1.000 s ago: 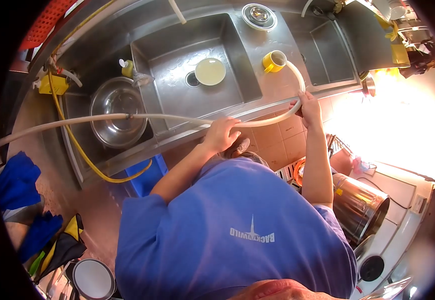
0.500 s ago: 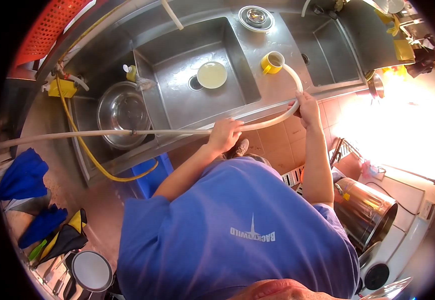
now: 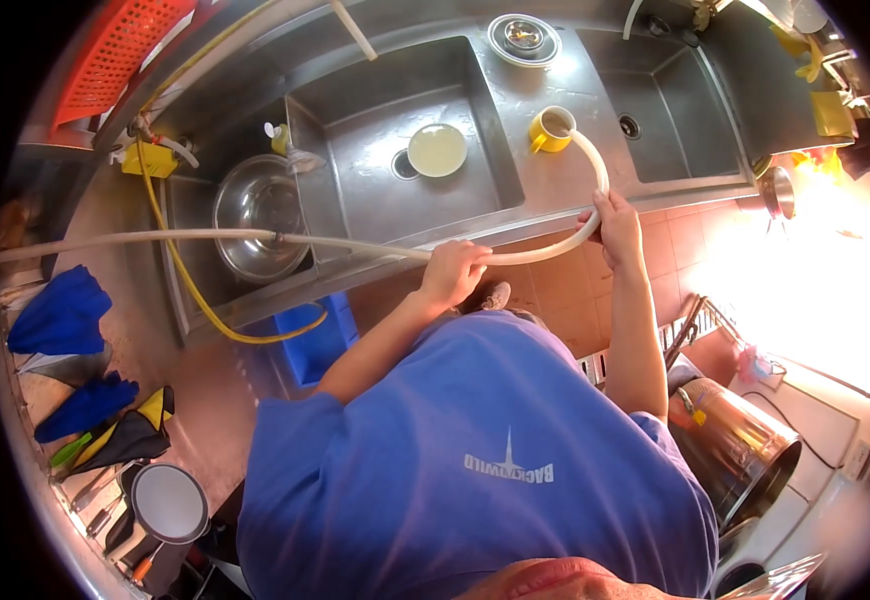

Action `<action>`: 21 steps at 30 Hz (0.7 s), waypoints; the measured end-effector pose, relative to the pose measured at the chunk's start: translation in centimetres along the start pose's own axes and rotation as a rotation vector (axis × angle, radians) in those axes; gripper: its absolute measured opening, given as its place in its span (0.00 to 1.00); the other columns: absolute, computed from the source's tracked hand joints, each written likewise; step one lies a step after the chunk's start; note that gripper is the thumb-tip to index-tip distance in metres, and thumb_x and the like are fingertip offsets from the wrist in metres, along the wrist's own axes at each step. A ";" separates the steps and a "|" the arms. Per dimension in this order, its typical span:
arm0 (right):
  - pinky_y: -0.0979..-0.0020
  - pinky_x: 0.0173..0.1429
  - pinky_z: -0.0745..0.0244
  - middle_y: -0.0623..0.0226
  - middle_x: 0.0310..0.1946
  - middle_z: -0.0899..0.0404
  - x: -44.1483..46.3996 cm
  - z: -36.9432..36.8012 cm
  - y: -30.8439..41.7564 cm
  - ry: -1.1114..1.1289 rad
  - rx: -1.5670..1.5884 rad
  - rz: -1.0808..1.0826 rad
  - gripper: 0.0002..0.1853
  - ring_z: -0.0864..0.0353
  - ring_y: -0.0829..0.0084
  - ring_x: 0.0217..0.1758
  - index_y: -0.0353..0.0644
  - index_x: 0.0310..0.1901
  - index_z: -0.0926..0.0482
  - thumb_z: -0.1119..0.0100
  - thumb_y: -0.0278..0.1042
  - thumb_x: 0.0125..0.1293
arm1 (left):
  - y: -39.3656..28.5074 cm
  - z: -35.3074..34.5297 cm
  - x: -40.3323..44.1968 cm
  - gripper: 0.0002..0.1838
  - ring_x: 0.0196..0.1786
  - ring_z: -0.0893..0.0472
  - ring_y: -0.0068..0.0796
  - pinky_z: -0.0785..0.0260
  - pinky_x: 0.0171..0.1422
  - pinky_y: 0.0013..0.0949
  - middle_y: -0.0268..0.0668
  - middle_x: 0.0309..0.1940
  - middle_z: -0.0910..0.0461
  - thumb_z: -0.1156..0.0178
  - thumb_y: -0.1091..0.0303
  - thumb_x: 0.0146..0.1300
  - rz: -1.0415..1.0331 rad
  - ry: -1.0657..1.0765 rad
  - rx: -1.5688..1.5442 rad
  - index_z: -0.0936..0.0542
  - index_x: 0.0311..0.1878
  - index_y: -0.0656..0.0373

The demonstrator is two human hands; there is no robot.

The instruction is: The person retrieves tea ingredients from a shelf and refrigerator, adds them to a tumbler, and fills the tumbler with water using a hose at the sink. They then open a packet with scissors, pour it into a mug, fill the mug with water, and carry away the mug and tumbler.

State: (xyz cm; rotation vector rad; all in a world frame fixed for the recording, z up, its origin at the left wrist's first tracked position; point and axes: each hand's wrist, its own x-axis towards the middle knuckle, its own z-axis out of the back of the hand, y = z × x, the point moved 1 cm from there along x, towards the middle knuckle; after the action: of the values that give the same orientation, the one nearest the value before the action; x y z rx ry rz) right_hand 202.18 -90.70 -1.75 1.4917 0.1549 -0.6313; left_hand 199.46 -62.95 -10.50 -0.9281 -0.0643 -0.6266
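A long pale hose (image 3: 355, 246) runs from the left across the sink front and curves up on the right. My left hand (image 3: 452, 274) is closed around its middle stretch. My right hand (image 3: 615, 230) grips the bend farther along. The hose's end goes over the rim of a yellow mug (image 3: 548, 135) on the steel counter between two sinks; how deep it reaches inside I cannot tell. Beyond the mug are stacked round dishes (image 3: 524, 40). A pale yellow-green bowl or plate (image 3: 437, 151) rests in the large sink (image 3: 355, 120), by the drain.
On the left are a steel basin (image 3: 260, 215), a yellow hose (image 3: 160, 235), a squeeze bottle (image 3: 277, 137) and a red perforated basket (image 3: 125, 60). Below the counter is a blue bin (image 3: 315, 340). A large metal pot (image 3: 745, 430) lies right of me. Blue cloths (image 3: 63, 310) hang left.
The view has shifted slightly, so the sinks and mug appear a little to the right. Both hands keep their hold on the hose, and its end stays at the mug.
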 end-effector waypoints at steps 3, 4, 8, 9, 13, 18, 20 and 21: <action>0.74 0.29 0.20 0.65 0.24 0.21 -0.1 0.1 0.0 0.008 -0.023 0.010 0.14 0.19 0.74 0.24 0.35 0.47 0.26 0.52 0.39 0.73 | 0.4 -0.4 0.1 0.10 0.32 0.23 0.45 0.31 0.36 0.44 0.40 0.27 0.22 0.37 0.74 0.50 -0.007 -0.020 0.036 0.20 0.38 0.57; 0.74 0.29 0.20 0.65 0.24 0.21 -0.1 0.1 -0.1 0.011 -0.020 0.006 0.14 0.19 0.74 0.24 0.35 0.47 0.26 0.52 0.39 0.73 | 0.3 -0.3 0.2 0.11 0.34 0.22 0.45 0.31 0.38 0.45 0.40 0.29 0.22 0.37 0.74 0.49 -0.013 -0.028 0.059 0.20 0.39 0.57; 0.75 0.29 0.21 0.65 0.24 0.21 -0.5 0.0 0.1 0.012 0.004 0.015 0.13 0.19 0.75 0.24 0.38 0.44 0.26 0.52 0.40 0.73 | -0.4 -0.2 -0.1 0.16 0.42 0.21 0.46 0.29 0.47 0.44 0.40 0.38 0.19 0.36 0.75 0.50 0.051 -0.006 0.085 0.22 0.44 0.58; 0.76 0.29 0.23 0.66 0.25 0.21 -0.6 0.1 0.2 0.014 -0.009 0.016 0.12 0.20 0.76 0.24 0.40 0.41 0.26 0.52 0.40 0.73 | -0.4 -0.3 -0.2 0.16 0.44 0.22 0.46 0.30 0.48 0.44 0.40 0.40 0.20 0.35 0.75 0.50 0.046 -0.030 0.099 0.22 0.45 0.57; 0.76 0.28 0.23 0.66 0.25 0.21 -0.1 0.3 0.2 0.029 0.004 0.028 0.12 0.20 0.76 0.24 0.40 0.41 0.26 0.52 0.40 0.73 | -0.4 -1.1 -0.3 0.16 0.45 0.22 0.45 0.31 0.50 0.45 0.40 0.41 0.20 0.35 0.74 0.51 0.030 -0.065 0.108 0.22 0.45 0.56; 0.75 0.29 0.22 0.65 0.25 0.21 0.3 0.7 0.2 0.041 0.006 0.042 0.13 0.20 0.75 0.24 0.39 0.45 0.25 0.52 0.41 0.73 | -0.8 -1.7 -0.6 0.16 0.43 0.22 0.45 0.31 0.50 0.44 0.40 0.39 0.20 0.35 0.74 0.51 0.036 -0.065 0.116 0.21 0.45 0.56; 0.74 0.29 0.21 0.65 0.25 0.21 0.3 0.8 0.3 0.045 0.004 0.045 0.14 0.19 0.74 0.24 0.38 0.47 0.26 0.51 0.40 0.72 | -1.0 -1.9 -0.5 0.16 0.43 0.22 0.45 0.31 0.50 0.43 0.40 0.38 0.20 0.35 0.74 0.50 0.062 -0.047 0.106 0.21 0.45 0.56; 0.73 0.29 0.19 0.64 0.24 0.22 0.3 0.9 0.3 0.044 0.004 0.047 0.14 0.18 0.73 0.24 0.36 0.49 0.26 0.51 0.39 0.72 | -1.1 -2.0 -0.4 0.16 0.40 0.23 0.45 0.32 0.45 0.44 0.39 0.35 0.21 0.34 0.75 0.49 0.018 -0.100 0.107 0.22 0.43 0.55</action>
State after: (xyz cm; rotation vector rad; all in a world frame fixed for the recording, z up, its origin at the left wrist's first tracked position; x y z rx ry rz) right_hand 202.35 -91.66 -1.58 1.5097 0.1519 -0.5613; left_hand 198.15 -64.75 -11.00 -0.8550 -0.1767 -0.5543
